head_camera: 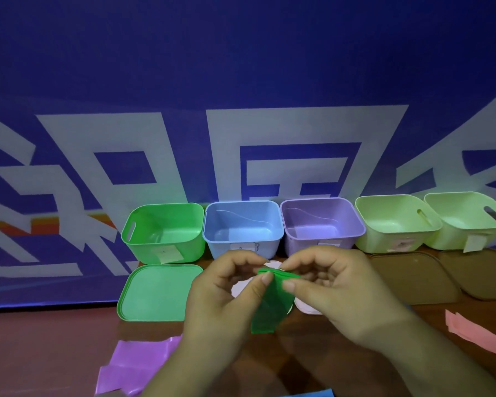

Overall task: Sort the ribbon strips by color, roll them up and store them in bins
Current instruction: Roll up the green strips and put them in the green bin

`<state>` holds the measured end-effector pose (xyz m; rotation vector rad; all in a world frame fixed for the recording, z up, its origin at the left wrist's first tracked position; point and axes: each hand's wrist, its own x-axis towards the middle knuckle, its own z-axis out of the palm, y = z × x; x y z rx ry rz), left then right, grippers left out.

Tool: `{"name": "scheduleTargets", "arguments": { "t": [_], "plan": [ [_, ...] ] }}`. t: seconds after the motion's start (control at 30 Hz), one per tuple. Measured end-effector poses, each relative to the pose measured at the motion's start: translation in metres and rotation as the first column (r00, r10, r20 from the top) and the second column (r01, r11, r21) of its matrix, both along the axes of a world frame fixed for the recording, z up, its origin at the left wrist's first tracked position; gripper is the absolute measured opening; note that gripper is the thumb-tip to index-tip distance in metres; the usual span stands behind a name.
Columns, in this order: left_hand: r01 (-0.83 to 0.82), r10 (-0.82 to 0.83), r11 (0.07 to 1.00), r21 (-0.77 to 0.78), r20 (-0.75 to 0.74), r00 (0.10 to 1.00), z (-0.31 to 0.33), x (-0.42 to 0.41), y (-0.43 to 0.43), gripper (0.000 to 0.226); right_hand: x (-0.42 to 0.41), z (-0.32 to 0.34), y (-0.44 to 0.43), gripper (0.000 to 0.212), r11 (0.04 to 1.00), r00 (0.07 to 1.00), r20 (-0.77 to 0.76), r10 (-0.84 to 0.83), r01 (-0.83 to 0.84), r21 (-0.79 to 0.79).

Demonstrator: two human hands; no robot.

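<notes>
Two hands share the work: my left hand and right hand each pinch the folded top end of the green ribbon strip between thumb and forefinger. They hold it above the table in front of the bins, its tail hanging limp. I judge it feather-light, soft and rather slick, so gripping right at that end suits rolling. It looks thin, glossy and slightly translucent, matching the green bin.

Blue banner behind brown table; white discs, perhaps lids.
</notes>
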<state>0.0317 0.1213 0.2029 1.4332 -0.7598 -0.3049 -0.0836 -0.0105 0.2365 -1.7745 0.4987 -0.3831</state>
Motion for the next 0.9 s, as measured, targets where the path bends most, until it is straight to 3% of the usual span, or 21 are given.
{"name": "scheduleTargets", "arguments": {
  "t": [0.23, 0.4, 0.47, 0.77, 0.9],
  "plan": [
    [0.131, -0.137, 0.989, -0.067, -0.103, 0.985, 0.014, 0.019, 0.005, 0.044, 0.019, 0.040, 0.001, 0.020, 0.987, 0.998, 0.056, -0.025, 0.034, -0.157],
    [0.200, -0.202, 0.979, 0.028, 0.062, 0.977, 0.020, 0.017, 0.000, 0.097, 0.028, 0.072, 0.006, 0.014, 0.977, 0.989, 0.098, -0.110, 0.126, -0.173],
    [0.209, -0.211, 0.977, 0.028, 0.098, 0.973, 0.022, 0.013, -0.006, 0.109, 0.029, 0.080, 0.009, 0.011, 0.969, 0.981, 0.128, -0.147, 0.169, -0.180],
    [0.119, -0.135, 0.990, 0.075, 0.258, 0.957, 0.029, 0.000, -0.027, 0.102, 0.010, 0.093, 0.000, 0.013, 0.933, 0.948, 0.176, -0.264, 0.297, -0.203],
    [0.170, -0.188, 0.980, 0.107, 0.194, 0.963, 0.030, -0.007, -0.038, 0.107, 0.001, 0.095, -0.015, 0.015, 0.932, 0.947, 0.189, -0.259, 0.296, -0.210]
  ]
}}
